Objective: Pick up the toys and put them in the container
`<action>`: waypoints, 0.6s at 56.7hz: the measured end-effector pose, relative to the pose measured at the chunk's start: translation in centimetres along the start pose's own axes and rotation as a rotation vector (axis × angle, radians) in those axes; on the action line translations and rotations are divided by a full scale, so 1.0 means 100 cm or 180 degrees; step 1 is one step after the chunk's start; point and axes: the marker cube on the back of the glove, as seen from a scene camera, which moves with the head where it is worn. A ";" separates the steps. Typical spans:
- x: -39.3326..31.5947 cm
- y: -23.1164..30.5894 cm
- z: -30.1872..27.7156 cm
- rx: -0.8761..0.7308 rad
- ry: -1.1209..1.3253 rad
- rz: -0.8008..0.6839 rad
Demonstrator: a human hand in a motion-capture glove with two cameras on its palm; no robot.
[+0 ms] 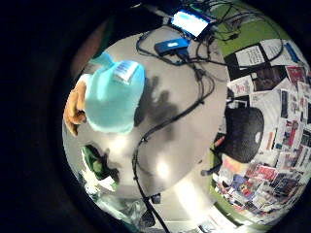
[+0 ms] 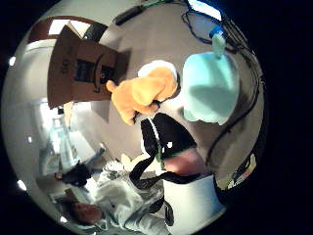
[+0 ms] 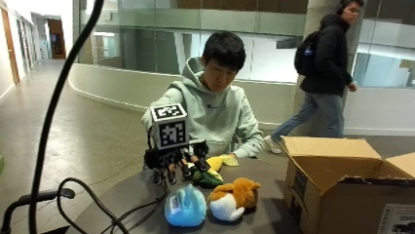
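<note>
The gloved right hand [image 3: 176,163] hovers over the surface [image 3: 129,197], fingers [image 3: 170,174] hanging relaxed and holding nothing; the blue plush toy [image 3: 185,206] lies just below and nearest, the orange one [image 3: 235,197] beside it, the cardboard box [image 3: 347,187] waiting farther right
</note>
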 end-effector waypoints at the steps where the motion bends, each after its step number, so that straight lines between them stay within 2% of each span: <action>1: 0.001 -0.001 0.004 -0.0021 -0.0005 -0.0003; 16: 0.013 -0.019 0.074 -0.0342 -0.0020 0.0067; 34: 0.006 -0.024 0.080 0.0355 -0.0251 -0.0003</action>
